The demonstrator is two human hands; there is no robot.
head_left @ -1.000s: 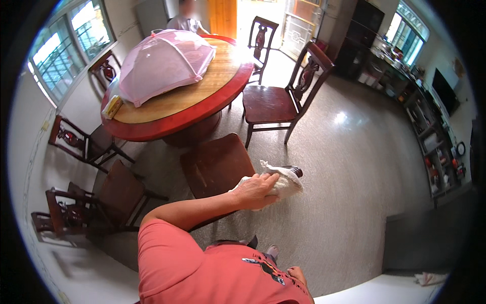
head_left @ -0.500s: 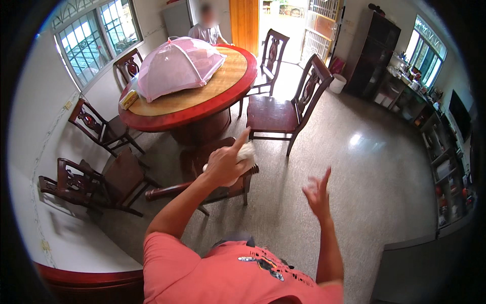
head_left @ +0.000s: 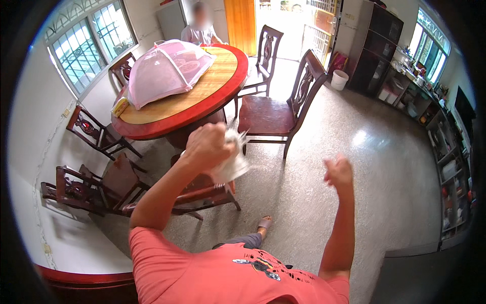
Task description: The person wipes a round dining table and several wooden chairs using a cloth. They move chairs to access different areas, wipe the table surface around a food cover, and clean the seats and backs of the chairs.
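Observation:
My left hand (head_left: pixel 206 144) is closed around a crumpled white cloth (head_left: pixel 232 164), whose loose end hangs beside the fist, blurred by motion. Both are held up over a dark wooden chair (head_left: pixel 195 194), which is partly hidden by my left arm. My right hand (head_left: pixel 339 172) is raised over the floor to the right, touching nothing. Its fingers are loosely bent, somewhat apart and slightly blurred, with nothing visible in them.
A round table (head_left: pixel 229 91) with a red rim bears a pink mesh food cover (head_left: pixel 164 71) and a small yellow packet (head_left: pixel 120 107). A person (head_left: pixel 200 33) is behind it. Wooden chairs (head_left: pixel 271 119) stand around. A white bucket (head_left: pixel 339 79) is near the dark refrigerator (head_left: pixel 377 48).
My left hand has moved up and left with the cloth, its pointing finger now curled in. The right hand has shifted right, its fingers more bent. One foot now shows on the floor.

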